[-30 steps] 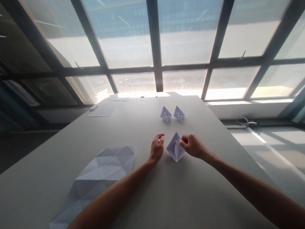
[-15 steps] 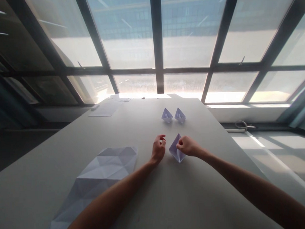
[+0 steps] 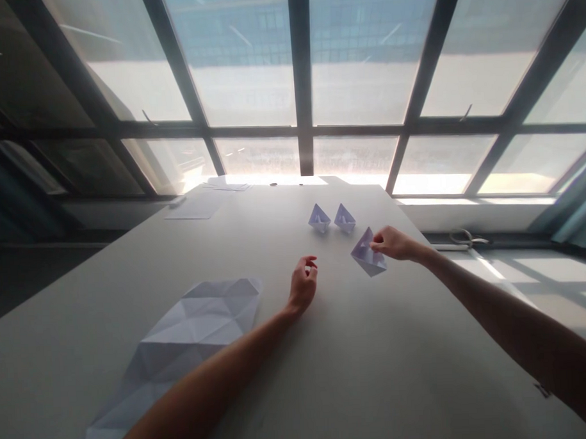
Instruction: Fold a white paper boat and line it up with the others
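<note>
My right hand (image 3: 394, 243) pinches a folded white paper boat (image 3: 367, 258) near its middle, right of centre on the table. To its left, my left hand (image 3: 303, 284) rests on the table with fingers loosely curled and apart, nothing in them. Just beyond the hands, two smaller-looking paper boats stand side by side, a left boat (image 3: 318, 220) and a right boat (image 3: 345, 219). A large creased sheet of paper (image 3: 200, 319) lies left of my left forearm, which covers part of it.
Flat white sheets (image 3: 191, 208) lie at the table's far left. The white table (image 3: 280, 393) reaches to a wall of windows (image 3: 254, 93) with dark frames. A coiled cable (image 3: 461, 237) lies beyond the right edge.
My right hand has carried the paper boat to the right and farther away, towards the two standing boats. My left hand has stayed nearly in place.
</note>
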Motion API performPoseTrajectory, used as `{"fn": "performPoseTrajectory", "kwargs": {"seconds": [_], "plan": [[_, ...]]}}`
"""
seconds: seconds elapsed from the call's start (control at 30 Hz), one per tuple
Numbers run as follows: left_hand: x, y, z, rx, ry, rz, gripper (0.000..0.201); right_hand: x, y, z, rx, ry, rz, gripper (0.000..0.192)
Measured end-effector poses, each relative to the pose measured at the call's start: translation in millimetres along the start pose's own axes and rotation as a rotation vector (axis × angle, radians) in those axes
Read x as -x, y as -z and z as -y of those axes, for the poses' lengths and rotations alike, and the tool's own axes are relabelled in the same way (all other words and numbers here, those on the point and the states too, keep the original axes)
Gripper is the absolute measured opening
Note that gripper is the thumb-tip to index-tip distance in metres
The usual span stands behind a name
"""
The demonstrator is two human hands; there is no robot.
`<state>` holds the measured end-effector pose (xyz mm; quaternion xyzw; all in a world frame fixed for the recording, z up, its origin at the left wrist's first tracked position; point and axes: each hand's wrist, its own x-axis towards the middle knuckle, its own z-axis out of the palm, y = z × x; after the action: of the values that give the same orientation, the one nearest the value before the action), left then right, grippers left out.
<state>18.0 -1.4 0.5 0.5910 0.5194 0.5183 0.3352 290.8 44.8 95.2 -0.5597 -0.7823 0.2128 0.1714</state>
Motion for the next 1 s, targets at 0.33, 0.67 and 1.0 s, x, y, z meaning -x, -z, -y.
{"fn": "performPoseTrajectory", "kwargs": {"seconds": [0.33,0.67,1.0], "plan": [[5,1.4,-1,0.004,0.023,0.035,0.033,-105,56,-80,0.33,-0.186,0.018,0.023],[11,4.9,-6,-0.011,0.032,0.063,0.032,-162,42,-101,0.431,-0.242,0.128,0.021],[12,4.6,-7,0.008,0.044,0.048,0.034,-166,37,-94,0.45,-0.284,0.108,0.025]]}}
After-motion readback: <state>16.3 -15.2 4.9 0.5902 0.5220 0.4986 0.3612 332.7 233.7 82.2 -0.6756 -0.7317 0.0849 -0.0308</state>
